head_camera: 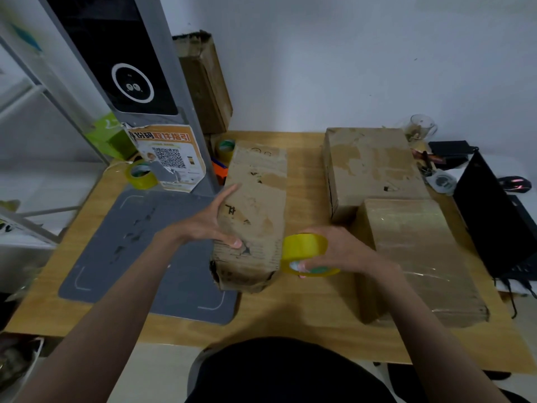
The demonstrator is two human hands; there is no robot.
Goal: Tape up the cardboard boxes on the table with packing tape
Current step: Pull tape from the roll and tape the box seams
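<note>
- The worn cardboard box (255, 216) lies lengthwise on the wooden table (305, 315), closed; its contents cannot be seen.
- The left hand (213, 222) presses its side, fingers spread and thumb on top.
- The right hand (334, 251) grips a yellow tape roll (305, 247) against the box's near right corner.
- Two more boxes (372, 170) (415, 257) sit right; spare rolls (141, 174) (226, 148) lie far left beside a grey mat (139, 242).

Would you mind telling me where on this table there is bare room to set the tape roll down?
Bare wood runs along the near table edge, in front of the worn box. A strip is also free between that box and the far box. The grey mat is bare too. The right side is crowded: taped box, laptop, clutter.
</note>
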